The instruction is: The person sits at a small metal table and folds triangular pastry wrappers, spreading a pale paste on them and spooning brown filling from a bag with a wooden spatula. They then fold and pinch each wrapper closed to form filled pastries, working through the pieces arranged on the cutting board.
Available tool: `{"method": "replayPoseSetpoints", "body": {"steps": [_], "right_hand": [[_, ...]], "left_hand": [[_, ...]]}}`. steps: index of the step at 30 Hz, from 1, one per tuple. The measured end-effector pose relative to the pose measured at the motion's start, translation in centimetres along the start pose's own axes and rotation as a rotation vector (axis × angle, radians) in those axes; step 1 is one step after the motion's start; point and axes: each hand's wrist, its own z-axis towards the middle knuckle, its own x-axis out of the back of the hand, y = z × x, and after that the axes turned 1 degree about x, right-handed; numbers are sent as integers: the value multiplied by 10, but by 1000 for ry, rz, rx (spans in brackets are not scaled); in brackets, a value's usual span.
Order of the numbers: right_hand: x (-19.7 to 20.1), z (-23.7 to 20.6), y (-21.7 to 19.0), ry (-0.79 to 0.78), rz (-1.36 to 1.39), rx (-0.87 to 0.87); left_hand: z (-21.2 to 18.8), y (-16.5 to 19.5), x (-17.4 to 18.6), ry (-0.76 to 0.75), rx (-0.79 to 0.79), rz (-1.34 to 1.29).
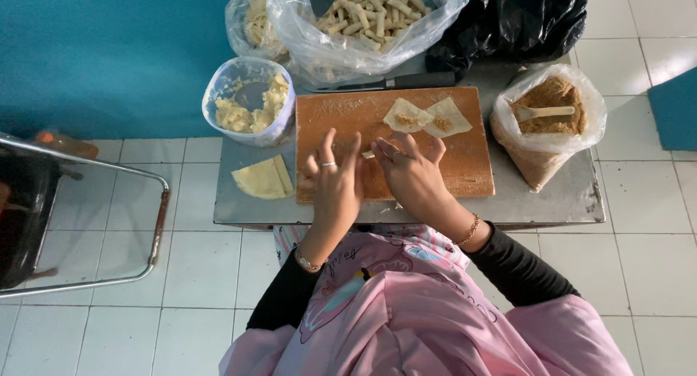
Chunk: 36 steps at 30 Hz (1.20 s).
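Black long sleeves under a pink garment, thin bracelets at both wrists, a ring on one finger

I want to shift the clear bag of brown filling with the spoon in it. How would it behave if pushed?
The bag of brown filling would probably slump, since its thin plastic sags. It tapers toward its base, so it may tip. The wooden spoon lies loose and could slide.

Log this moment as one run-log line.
left hand, right hand: rolling small wrapper roll | board: two filled wrappers waiting

Metal table (pixel 552 194) bears cutting board (pixel 465 165), tub (pixel 250 100), wrappers (pixel 263 178), perhaps 3 bags (pixel 548 115).
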Motion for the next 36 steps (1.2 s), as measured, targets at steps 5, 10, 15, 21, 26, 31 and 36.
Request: {"method": "replayPoseSetpoints", "body": {"steps": [5,10,15,21,26,31,36], "right_hand": [[8,17,9,60,104,30],[33,32,10,100,143,73],[72,40,27,-342,272,227],[108,80,61,157,49,96],[102,65,65,347,128,52],[66,40,83,178,208,-140],[30,24,94,153,78,-222]], "left_hand": [[4,0,18,224,108,-57],[5,4,26,326,109,-111],[11,-8,33,269,96,-131],[44,-13,13,217,-100,-85],[75,-8,-17,101,-214,-31],[91,-1,-37,57,-266,43],[93,4,-51,73,-313,43]]}}
